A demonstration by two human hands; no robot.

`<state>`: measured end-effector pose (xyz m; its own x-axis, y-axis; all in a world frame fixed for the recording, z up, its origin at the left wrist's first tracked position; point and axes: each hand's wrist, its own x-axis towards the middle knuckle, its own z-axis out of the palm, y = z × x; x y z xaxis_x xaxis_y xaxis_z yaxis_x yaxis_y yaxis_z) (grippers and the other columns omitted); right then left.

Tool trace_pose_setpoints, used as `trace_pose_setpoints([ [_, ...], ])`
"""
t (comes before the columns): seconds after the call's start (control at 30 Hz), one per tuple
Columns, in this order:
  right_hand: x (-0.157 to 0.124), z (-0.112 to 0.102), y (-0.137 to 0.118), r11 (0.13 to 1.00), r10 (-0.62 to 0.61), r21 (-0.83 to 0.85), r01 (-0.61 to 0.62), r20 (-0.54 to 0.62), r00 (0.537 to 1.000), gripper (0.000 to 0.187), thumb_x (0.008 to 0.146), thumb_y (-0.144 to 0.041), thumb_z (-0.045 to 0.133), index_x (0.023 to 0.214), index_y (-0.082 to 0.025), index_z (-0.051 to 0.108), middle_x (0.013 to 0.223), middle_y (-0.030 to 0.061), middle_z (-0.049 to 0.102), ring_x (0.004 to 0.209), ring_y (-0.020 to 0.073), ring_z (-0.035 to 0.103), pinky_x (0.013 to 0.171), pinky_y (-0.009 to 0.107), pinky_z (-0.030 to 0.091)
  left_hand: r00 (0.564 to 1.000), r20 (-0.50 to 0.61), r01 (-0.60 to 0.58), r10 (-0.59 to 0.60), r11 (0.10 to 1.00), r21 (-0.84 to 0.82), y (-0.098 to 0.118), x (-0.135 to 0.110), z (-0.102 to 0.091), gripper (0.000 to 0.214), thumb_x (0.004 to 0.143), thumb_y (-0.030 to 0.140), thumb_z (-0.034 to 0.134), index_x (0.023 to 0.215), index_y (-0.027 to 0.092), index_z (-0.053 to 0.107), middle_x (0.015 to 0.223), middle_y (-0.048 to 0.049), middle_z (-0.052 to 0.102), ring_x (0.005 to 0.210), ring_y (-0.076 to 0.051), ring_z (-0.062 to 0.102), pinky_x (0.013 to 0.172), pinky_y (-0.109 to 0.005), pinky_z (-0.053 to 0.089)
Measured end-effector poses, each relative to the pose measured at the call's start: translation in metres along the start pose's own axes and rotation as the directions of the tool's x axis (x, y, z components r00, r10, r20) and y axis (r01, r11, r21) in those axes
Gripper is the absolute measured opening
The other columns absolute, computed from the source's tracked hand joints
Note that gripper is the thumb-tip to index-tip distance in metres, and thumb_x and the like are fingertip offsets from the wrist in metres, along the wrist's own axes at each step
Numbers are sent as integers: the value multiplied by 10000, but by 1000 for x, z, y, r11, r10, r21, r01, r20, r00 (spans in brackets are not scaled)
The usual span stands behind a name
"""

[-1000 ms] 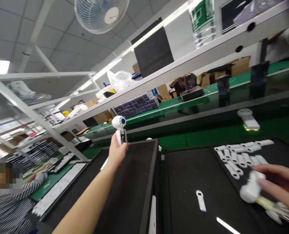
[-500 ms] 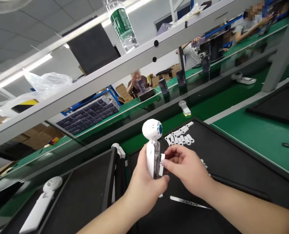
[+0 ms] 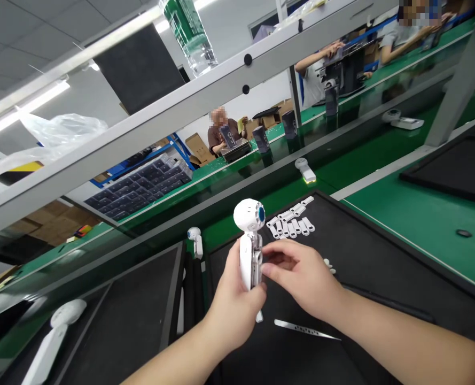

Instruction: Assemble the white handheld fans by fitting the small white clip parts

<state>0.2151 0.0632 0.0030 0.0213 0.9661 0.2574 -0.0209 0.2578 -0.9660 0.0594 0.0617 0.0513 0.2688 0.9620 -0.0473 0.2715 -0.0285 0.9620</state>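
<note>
My left hand (image 3: 233, 305) is wrapped round the handle of a small white handheld fan (image 3: 248, 235) with a round head and blue centre, held upright above a black mat (image 3: 381, 272). My right hand (image 3: 299, 275) is pinched against the open side of the fan's handle; what its fingertips hold is hidden. Several white cover plates (image 3: 291, 224) lie in rows on the mat beyond the fan. Metal tweezers (image 3: 303, 329) lie on the mat below my right wrist.
Another white fan (image 3: 51, 339) lies at lower left on a black tray, one stands behind (image 3: 196, 240), and one rests on the green belt (image 3: 305, 170). A grey shelf rail (image 3: 205, 99) crosses overhead. Other people work across the line.
My right hand has closed in against the fan handle, and the small white piece it held beside the handle no longer shows. The view shifted slightly; the fan stays upright in my left hand.
</note>
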Motion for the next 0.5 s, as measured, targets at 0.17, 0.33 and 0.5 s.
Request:
trace_pose_setpoints([
  [0.17,-33,-67,71,560,-126,-823,91,25,992,457,788,-352,674,1190,-146,604,1130,165,653,1069,362,615,853,491,536,993,-22,107,-119,948,-301,9,3,-9,687,637,94,636,1279,233,433,926,-18,563,742,-166,565,578,-281,503],
  [0.33,-64,-109,132,252,40,-961,115,129,991,154,897,-299,541,825,-197,631,760,82,645,705,284,653,597,375,490,992,-40,86,-119,876,-474,15,3,-16,507,643,113,650,1118,210,503,958,-26,550,759,-152,565,588,-277,507],
  [0.5,-62,-104,64,486,-226,-844,228,131,965,355,1015,-331,329,784,-219,574,666,33,619,560,186,616,520,291,425,994,-39,71,-106,857,-511,21,4,-10,488,643,109,660,1097,214,514,958,-21,556,755,-149,569,584,-276,507],
])
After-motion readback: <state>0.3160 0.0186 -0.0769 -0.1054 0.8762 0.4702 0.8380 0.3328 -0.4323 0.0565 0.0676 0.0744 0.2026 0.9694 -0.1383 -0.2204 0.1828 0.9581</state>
